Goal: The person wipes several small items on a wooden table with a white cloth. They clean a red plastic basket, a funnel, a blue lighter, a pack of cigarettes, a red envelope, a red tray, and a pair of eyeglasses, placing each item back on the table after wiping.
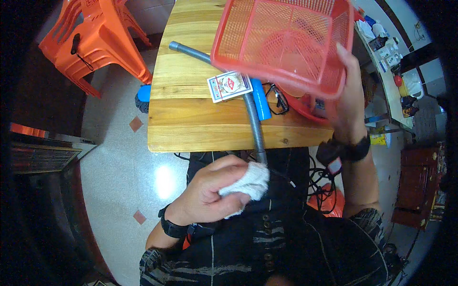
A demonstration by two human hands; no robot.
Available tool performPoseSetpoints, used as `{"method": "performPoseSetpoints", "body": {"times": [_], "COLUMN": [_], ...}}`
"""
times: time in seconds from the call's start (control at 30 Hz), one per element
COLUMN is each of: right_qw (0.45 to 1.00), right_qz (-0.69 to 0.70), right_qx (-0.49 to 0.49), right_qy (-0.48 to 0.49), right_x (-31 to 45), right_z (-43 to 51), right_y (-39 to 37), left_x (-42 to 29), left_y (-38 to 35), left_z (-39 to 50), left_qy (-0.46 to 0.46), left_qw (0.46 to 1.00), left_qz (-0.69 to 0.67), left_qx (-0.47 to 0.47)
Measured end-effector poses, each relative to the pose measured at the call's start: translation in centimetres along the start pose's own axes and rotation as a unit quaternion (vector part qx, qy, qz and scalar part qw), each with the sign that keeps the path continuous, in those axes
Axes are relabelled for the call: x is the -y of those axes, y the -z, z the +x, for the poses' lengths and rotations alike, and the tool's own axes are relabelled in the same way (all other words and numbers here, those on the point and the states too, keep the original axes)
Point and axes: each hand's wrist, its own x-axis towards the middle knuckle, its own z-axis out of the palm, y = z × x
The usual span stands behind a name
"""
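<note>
My left hand (214, 195) grips a crumpled white cloth (252, 180) in front of my torso, just off the table's near edge. With my right hand (349, 89) I hold a red plastic mesh basket (279, 68) by its right side, tilted above the table. Beneath and beside it lie a grey corrugated hose (253, 121), a boxed deck of playing cards (230, 86), a blue case (262, 102) and black-framed eyeglasses (278, 100). The hose's near end hangs over the table edge close to the cloth. A second red plastic container (311, 112) is partly hidden by the basket.
The wooden table (193, 125) has a rounded left corner. An orange plastic chair (96, 43) stands at the left, with a dark strapped object on its seat. Black cables (323, 186) and a red bag (329, 203) are below right. A cluttered side table (390, 78) stands farther right.
</note>
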Motion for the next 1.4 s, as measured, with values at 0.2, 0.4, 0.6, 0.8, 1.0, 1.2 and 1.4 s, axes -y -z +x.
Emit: {"method": "performPoseSetpoints", "body": {"times": [0.2, 0.4, 0.6, 0.8, 1.0, 1.2, 1.4], "right_qw": [0.993, 0.984, 0.968, 0.962, 0.967, 0.986, 0.994], "right_qz": [0.098, 0.089, 0.140, 0.121, -0.012, -0.078, -0.077], "right_qx": [0.010, -0.004, -0.005, 0.027, 0.032, 0.129, -0.054], "right_qy": [-0.066, -0.153, -0.208, -0.241, -0.254, -0.071, -0.055], "right_x": [-2.4, -5.3, -8.5, -10.5, -9.2, -4.0, 0.1], "right_z": [7.8, 12.5, 15.5, 17.4, 15.1, 6.8, 0.8], "right_y": [-1.4, -4.2, -5.1, -5.2, -5.8, -3.4, 2.2], "left_x": [1.9, 2.8, 3.4, 3.5, 3.3, 3.6, 4.1], "left_y": [1.0, 1.3, 1.5, 1.7, 1.6, 1.3, 1.0], "left_z": [-2.0, -2.4, -2.3, -2.4, -2.2, -2.2, -1.9], "left_qy": [0.065, 0.117, 0.090, 0.090, 0.110, 0.146, 0.146], "left_qw": [0.994, 0.985, 0.989, 0.991, 0.988, 0.983, 0.980], "left_qz": [-0.022, -0.075, -0.081, -0.065, -0.064, -0.071, -0.098], "left_qx": [-0.085, -0.107, -0.082, -0.080, -0.084, -0.090, -0.091]}}
